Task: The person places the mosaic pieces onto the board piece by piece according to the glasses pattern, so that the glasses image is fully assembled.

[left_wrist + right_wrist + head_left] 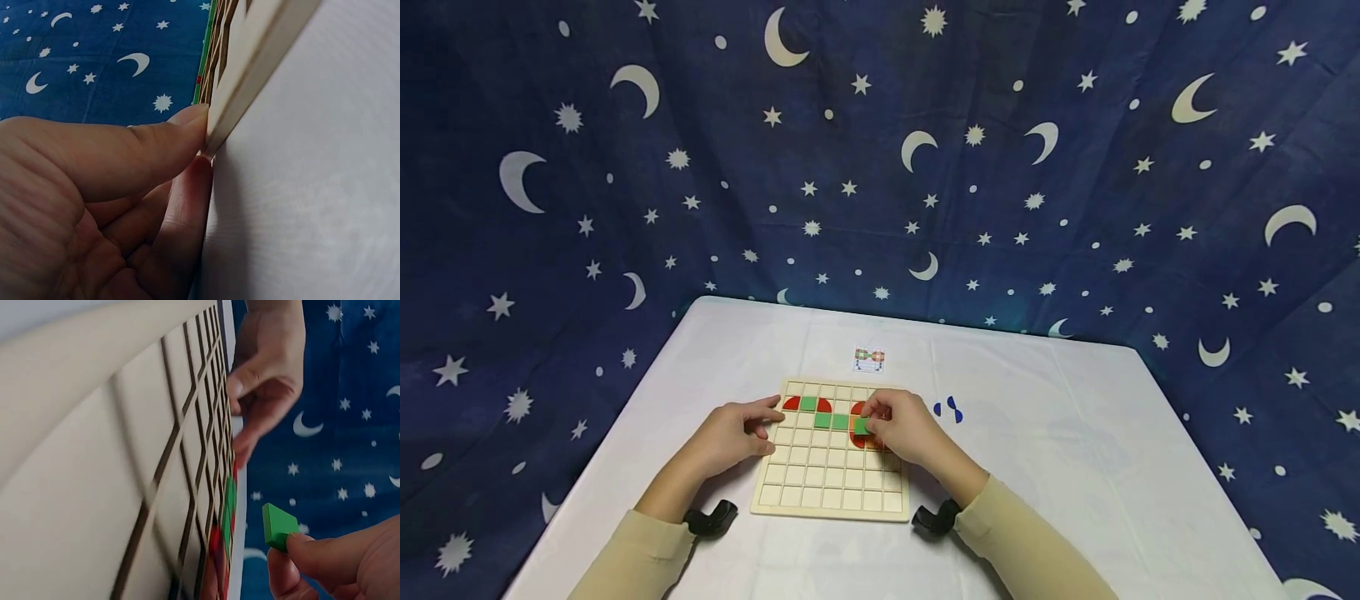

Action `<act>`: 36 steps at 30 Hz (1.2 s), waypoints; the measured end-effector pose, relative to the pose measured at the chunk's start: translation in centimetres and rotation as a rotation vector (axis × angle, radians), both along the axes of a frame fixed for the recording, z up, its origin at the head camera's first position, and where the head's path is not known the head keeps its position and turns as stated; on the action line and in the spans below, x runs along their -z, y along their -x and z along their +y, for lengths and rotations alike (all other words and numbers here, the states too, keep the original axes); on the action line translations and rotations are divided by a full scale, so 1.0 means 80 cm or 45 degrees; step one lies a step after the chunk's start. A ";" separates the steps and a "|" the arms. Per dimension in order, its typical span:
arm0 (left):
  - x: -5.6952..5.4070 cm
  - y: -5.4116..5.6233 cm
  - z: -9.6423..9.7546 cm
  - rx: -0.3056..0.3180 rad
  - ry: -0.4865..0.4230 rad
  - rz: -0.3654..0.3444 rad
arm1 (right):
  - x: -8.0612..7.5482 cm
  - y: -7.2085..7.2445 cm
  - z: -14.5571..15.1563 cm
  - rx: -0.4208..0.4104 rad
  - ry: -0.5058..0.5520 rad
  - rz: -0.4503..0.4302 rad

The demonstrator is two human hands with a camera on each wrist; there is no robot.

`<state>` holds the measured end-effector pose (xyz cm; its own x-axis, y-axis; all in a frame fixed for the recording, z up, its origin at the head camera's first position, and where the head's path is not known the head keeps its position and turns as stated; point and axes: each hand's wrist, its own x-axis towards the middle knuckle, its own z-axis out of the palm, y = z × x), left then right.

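Green tile, basically square so no real long axis, pinched in the right hand over the right half of the board, with the left hand way over, loosely spread against the left edge.

You have two hands, the left hand and the right hand, on either side of one gridded board on one table. You can count four green squares, three on the board and one in your right hand. At least four red pieces show; your hand may hide others. Right of centre lie what look like three blue pieces. Above the board is one card. You wear two black wrist devices.
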<state>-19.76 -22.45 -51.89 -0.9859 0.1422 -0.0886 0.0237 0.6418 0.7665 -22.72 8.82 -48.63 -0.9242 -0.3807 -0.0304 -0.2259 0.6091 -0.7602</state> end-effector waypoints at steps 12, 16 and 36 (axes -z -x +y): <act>-0.004 0.001 -0.003 0.018 0.011 0.017 | 0.006 0.012 -0.093 -0.097 0.030 0.032; -0.004 0.000 -0.002 0.015 0.008 0.023 | 0.008 0.018 -0.110 -0.064 -0.013 0.056; -0.004 0.000 0.002 -0.001 0.002 0.037 | 0.012 0.024 -0.137 -0.028 -0.234 0.089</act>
